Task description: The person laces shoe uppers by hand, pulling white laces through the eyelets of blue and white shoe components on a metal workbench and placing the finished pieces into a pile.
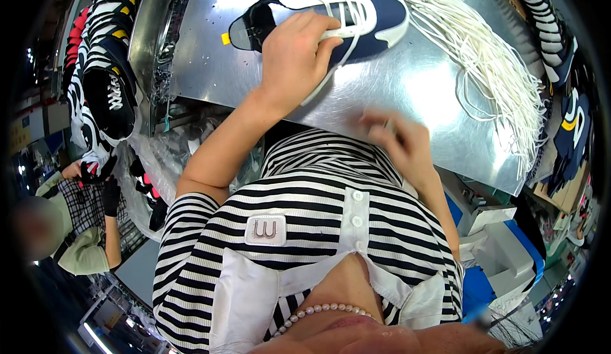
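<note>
A navy and white sneaker (391,13) with yellow accents lies on its side on the metal tabletop (210,68), toe to the right. White lace (349,52) is threaded through part of its eyelets, and a loose length trails down toward the table's near edge. My left hand (296,52) is closed at the shoe's opening, thumb and fingers pinching the edge beside the eyelets. Lower right, at the table's near edge, my right hand (401,141) is apart from the shoe. Its fingers are curled and smeared by motion, so whether they hold anything is unclear.
A thick bundle of white laces (484,61) spreads over the table's right side. Stacked sneakers (108,99) stand at the left, and more shoe uppers (569,131) at the right. Below right is an opened box (503,258). Another person (83,227) works at far left.
</note>
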